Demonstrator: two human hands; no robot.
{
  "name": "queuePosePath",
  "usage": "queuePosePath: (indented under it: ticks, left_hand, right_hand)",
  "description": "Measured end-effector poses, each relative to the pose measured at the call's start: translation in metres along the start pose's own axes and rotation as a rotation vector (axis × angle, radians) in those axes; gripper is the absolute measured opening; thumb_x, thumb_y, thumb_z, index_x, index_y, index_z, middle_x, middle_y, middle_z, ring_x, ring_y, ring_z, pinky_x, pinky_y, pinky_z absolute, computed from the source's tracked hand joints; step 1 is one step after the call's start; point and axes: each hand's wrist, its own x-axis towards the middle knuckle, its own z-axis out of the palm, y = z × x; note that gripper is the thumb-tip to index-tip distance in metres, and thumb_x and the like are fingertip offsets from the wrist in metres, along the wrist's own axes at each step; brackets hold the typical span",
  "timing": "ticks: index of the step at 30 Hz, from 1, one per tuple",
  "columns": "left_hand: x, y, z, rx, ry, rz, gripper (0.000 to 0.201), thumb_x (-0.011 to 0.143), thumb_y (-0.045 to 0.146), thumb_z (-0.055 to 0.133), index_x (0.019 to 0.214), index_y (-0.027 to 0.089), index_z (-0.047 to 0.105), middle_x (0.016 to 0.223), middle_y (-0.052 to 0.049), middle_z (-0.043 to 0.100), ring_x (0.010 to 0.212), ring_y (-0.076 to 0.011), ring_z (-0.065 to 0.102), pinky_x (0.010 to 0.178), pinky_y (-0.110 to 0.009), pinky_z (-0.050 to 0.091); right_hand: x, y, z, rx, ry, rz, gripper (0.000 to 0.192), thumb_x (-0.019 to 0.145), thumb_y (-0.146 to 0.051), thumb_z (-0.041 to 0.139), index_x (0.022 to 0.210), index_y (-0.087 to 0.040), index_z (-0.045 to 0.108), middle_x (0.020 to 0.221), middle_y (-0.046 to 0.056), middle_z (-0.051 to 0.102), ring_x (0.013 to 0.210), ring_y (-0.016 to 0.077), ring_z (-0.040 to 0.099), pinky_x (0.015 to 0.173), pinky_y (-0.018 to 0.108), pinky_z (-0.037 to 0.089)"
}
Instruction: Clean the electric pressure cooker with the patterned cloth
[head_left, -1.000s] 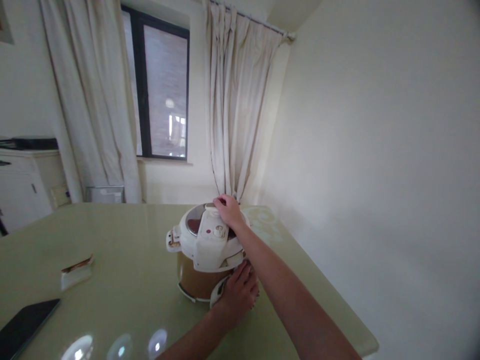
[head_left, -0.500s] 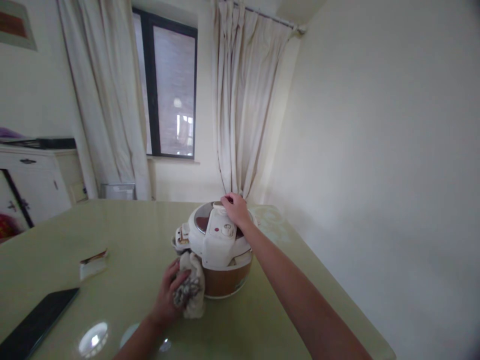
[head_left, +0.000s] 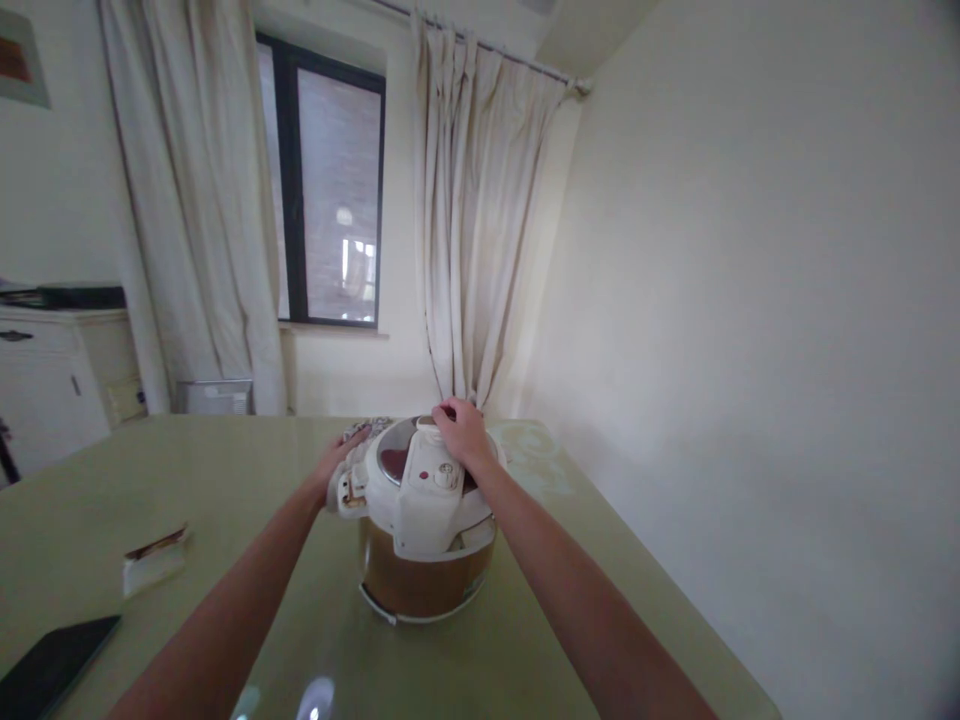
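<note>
Pressure cooker (head_left: 420, 530) mid-counter (head_left: 225, 480); our right hand (head_left: 463, 435) fingers curled on lid handle, our left hand (head_left: 341, 462) presses cloth (head_left: 360, 430) against lid's far side. Phone (head_left: 45, 665), packet (head_left: 154, 560) lie left; curtains, window behind.

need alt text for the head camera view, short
Two bare arms reach to a white and brown pressure cooker on a pale green table: the right hand on its lid handle, the left hand pressing a patterned cloth against its far left side.

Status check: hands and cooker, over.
Right hand grips the lid handle of the cooker. Left hand presses a cloth on its far left side. Cooker upright on table, nothing in the way.
</note>
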Motion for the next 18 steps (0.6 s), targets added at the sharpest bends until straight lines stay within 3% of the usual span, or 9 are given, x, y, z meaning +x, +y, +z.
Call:
queuePosePath:
  ticks: [2, 5, 7, 10, 11, 12, 13, 15, 18]
  left_hand:
    - [0.014, 0.022, 0.005, 0.085, -0.037, 0.055, 0.055, 0.075, 0.062, 0.081, 0.101, 0.014, 0.071, 0.092, -0.013, 0.082, 0.085, -0.0281, 0.078, 0.079, -0.04, 0.064]
    - [0.019, 0.056, 0.012, 0.245, -0.126, 0.219, 0.071, 0.065, 0.075, 0.082, 0.099, 0.012, 0.075, 0.094, -0.013, 0.082, 0.087, -0.0281, 0.076, 0.077, -0.036, 0.063]
    - [0.01, 0.078, 0.019, 0.394, -0.223, 0.374, 0.073, 0.066, 0.079, 0.078, 0.098, 0.013, 0.077, 0.096, -0.01, 0.083, 0.093, -0.0285, 0.075, 0.082, -0.035, 0.061]
    - [-0.024, 0.102, 0.036, 0.746, -0.34, 0.607, 0.054, 0.082, 0.07, 0.067, 0.1, 0.02, 0.078, 0.1, -0.005, 0.082, 0.098, -0.0272, 0.074, 0.09, -0.034, 0.057]
    - [-0.039, 0.105, 0.043, 0.913, -0.3, 0.668, 0.046, 0.087, 0.064, 0.064, 0.1, 0.022, 0.077, 0.101, -0.005, 0.081, 0.097, -0.0272, 0.074, 0.089, -0.034, 0.055]
    - [-0.056, 0.107, 0.05, 1.084, -0.182, 0.706, 0.04, 0.092, 0.057, 0.059, 0.102, 0.023, 0.076, 0.103, -0.007, 0.08, 0.097, -0.028, 0.074, 0.088, -0.035, 0.054]
    - [-0.074, 0.106, 0.056, 1.224, -0.049, 0.716, 0.035, 0.095, 0.051, 0.055, 0.105, 0.023, 0.074, 0.109, -0.01, 0.078, 0.097, -0.0295, 0.073, 0.087, -0.038, 0.054]
    - [-0.109, 0.1, 0.066, 1.404, 0.107, 0.695, 0.031, 0.097, 0.043, 0.05, 0.111, 0.023, 0.07, 0.113, -0.013, 0.076, 0.095, -0.0315, 0.073, 0.083, -0.04, 0.053]
    - [-0.151, 0.088, 0.07, 1.485, 0.141, 0.683, 0.029, 0.095, 0.039, 0.055, 0.115, 0.023, 0.068, 0.113, -0.013, 0.075, 0.089, -0.0324, 0.074, 0.077, -0.039, 0.052]
  right_hand:
    - [0.0, 0.0, 0.0, 0.002, 0.001, 0.006, 0.013, 0.093, -0.027, 0.067, 0.085, -0.022, 0.075, 0.093, 0.004, 0.078, 0.089, 0.019, 0.068, 0.084, 0.029, 0.047]
    - [0.0, 0.001, 0.001, 0.007, -0.003, 0.007, 0.018, 0.095, -0.03, 0.064, 0.082, -0.022, 0.073, 0.087, 0.002, 0.075, 0.084, 0.0177, 0.065, 0.081, 0.029, 0.046]
    - [0.001, 0.003, 0.002, 0.028, 0.012, -0.011, 0.019, 0.097, -0.031, 0.061, 0.084, -0.022, 0.072, 0.086, 0.001, 0.072, 0.082, 0.0165, 0.063, 0.079, 0.028, 0.045]
    - [0.002, 0.005, 0.002, 0.062, 0.053, -0.048, 0.013, 0.096, -0.029, 0.061, 0.09, -0.022, 0.069, 0.092, 0.001, 0.069, 0.084, 0.0157, 0.062, 0.081, 0.027, 0.045]
    - [0.002, 0.005, 0.002, 0.065, 0.063, -0.055, 0.012, 0.096, -0.029, 0.061, 0.091, -0.021, 0.069, 0.093, 0.001, 0.068, 0.085, 0.0157, 0.062, 0.082, 0.027, 0.045]
    - [0.003, 0.006, 0.002, 0.067, 0.066, -0.059, 0.013, 0.097, -0.029, 0.06, 0.091, -0.021, 0.068, 0.094, 0.001, 0.068, 0.085, 0.0158, 0.061, 0.082, 0.027, 0.044]
    - [0.003, 0.006, 0.002, 0.068, 0.064, -0.059, 0.015, 0.098, -0.03, 0.059, 0.09, -0.021, 0.068, 0.092, 0.001, 0.067, 0.085, 0.0159, 0.061, 0.082, 0.027, 0.044]
    - [0.003, 0.007, 0.002, 0.068, 0.058, -0.052, 0.019, 0.099, -0.032, 0.058, 0.086, -0.021, 0.066, 0.088, 0.0, 0.066, 0.084, 0.016, 0.059, 0.08, 0.027, 0.042]
    - [0.004, 0.007, 0.002, 0.083, 0.033, -0.034, 0.024, 0.1, -0.034, 0.058, 0.081, -0.021, 0.065, 0.082, -0.001, 0.065, 0.081, 0.0156, 0.058, 0.077, 0.027, 0.04]
